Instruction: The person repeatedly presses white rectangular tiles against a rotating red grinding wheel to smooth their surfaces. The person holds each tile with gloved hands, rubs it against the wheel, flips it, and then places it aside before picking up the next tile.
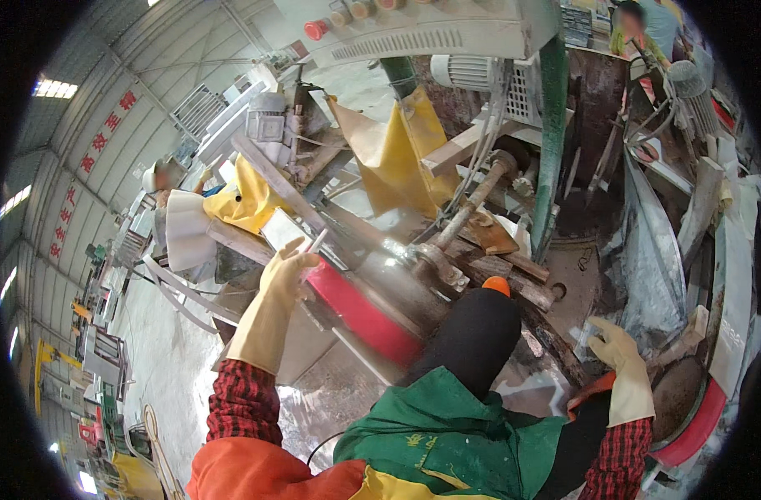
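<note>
My left hand (279,287), in a cream rubber glove, is raised beside the red rim of a large wheel (364,317). Its fingers are closed around a thin pale strip (318,240), which sticks up past the fingertips. The wheel's side is smeared, as if it is turning, and a metal shaft (472,200) runs from it toward the far right. My right hand (620,360), gloved alike, hangs at the right with its fingers loosely apart and nothing in them. It is near a second red-rimmed wheel (689,429), apart from it.
Yellow sheets (397,150) stand behind the wheel, and a grey control box (430,37) with knobs hangs above. Wooden boards (514,271) lie around the shaft. A green post (551,142) rises behind. Other people (639,33) are farther off.
</note>
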The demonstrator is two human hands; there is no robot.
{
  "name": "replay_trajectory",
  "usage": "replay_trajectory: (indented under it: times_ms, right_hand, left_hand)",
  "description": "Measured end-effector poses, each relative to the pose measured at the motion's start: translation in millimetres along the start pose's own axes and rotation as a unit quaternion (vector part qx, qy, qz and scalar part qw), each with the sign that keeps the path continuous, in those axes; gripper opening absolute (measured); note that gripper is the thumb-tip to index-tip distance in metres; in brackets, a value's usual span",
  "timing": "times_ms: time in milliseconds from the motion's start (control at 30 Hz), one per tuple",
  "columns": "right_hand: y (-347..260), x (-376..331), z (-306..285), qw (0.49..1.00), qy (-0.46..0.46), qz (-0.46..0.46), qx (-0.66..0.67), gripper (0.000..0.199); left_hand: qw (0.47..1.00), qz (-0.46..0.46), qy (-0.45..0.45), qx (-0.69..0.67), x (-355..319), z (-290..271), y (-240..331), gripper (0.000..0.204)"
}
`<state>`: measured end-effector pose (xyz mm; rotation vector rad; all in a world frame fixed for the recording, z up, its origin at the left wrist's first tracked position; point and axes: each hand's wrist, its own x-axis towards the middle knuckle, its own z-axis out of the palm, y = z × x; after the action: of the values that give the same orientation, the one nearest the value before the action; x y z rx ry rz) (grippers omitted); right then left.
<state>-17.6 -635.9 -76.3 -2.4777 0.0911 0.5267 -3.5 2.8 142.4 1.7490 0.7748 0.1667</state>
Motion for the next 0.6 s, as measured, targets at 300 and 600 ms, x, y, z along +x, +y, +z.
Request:
replay_trajectory:
  times_ms: [300,600]
  right_hand:
    - [-48,-3,-17,0.929,0.04,-0.133,0.342,0.055]
    - [-82,-8,-27,0.791,0.246,-0.095,0.552,0.062]
  left_hand:
    - [0.886,0.19,-0.406,0.122,-55,203,99,0.088]
    - [0.626,0.524,-0.504,0.28,-183,422,52,0.076]
